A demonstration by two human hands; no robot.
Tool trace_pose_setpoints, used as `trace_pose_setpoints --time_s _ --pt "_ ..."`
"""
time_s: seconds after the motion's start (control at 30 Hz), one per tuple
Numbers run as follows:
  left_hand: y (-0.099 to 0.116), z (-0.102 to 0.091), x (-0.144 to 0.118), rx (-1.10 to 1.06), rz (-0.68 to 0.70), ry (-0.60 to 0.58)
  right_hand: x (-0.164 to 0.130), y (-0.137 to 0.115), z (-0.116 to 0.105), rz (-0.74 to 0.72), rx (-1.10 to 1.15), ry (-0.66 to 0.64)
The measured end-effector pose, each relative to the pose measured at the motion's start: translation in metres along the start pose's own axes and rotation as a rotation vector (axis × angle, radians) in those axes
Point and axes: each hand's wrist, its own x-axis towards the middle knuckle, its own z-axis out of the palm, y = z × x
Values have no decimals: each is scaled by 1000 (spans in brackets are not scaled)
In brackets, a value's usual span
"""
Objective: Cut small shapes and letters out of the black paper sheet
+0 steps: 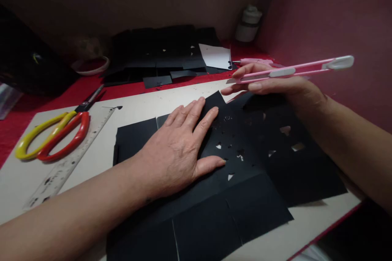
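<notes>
Yellow and red scissors (52, 136) lie across a clear ruler (69, 159) at the left of the pale cutting board (137, 108). The left hand (180, 147) presses flat, fingers spread, on a black paper sheet (245, 187) pierced with small cut-outs, apparently pinning it in place. At right, the right hand (275, 83) pinches a pink craft knife (290, 71) just above the sheet's far edge.
</notes>
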Motion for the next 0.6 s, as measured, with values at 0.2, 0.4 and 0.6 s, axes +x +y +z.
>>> trace_pose_setpoints --time_s 0.2,0.4,0.6 --pt "0 5 -6 -37 127 206 -18 -1 11 111 405 125" --pt "0 6 -5 -58 115 158 -17 0 11 110 377 147" --pt "2 2 -3 -37 128 158 -16 1 5 125 255 133"
